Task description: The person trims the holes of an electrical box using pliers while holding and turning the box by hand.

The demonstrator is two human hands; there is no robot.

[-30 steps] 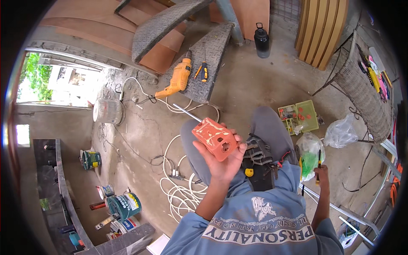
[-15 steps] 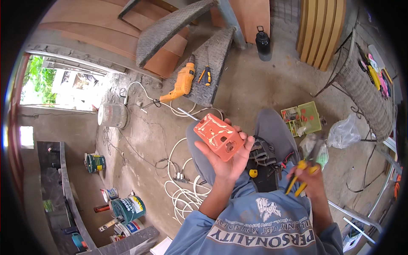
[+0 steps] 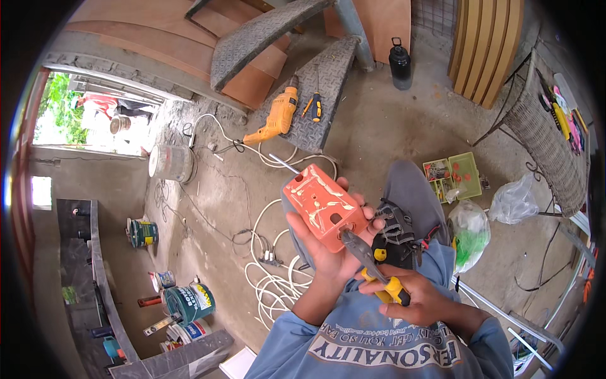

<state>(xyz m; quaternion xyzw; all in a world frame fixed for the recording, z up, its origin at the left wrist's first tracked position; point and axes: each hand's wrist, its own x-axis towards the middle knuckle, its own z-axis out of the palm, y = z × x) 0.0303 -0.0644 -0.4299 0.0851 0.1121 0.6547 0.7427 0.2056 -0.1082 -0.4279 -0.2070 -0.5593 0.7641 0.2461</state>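
Note:
An orange electrical box (image 3: 319,201), smeared with pale residue, rests in my left hand (image 3: 328,249), fingers wrapped along its right side. From the box's far end a thin metal rod (image 3: 284,163) sticks out. My right hand (image 3: 413,295) grips yellow-and-black handled pliers (image 3: 386,284). Their grey jaws reach the hole at the near end of the box; whether they bite on anything there I cannot tell. Close by on my lap lie dark work gloves (image 3: 396,227), next to a red-handled tool (image 3: 430,236).
A yellow drill (image 3: 276,117) and a screwdriver (image 3: 317,108) lie on a metal stair tread (image 3: 322,136). White cable (image 3: 271,290) coils on the floor at left, near paint buckets (image 3: 189,303). To the right are a green parts case (image 3: 467,174), plastic bags (image 3: 514,201) and a wicker table (image 3: 555,145).
My right hand has swung left with the pliers, from beside my lap to the near end of the box. The box has tilted, showing more of that end.

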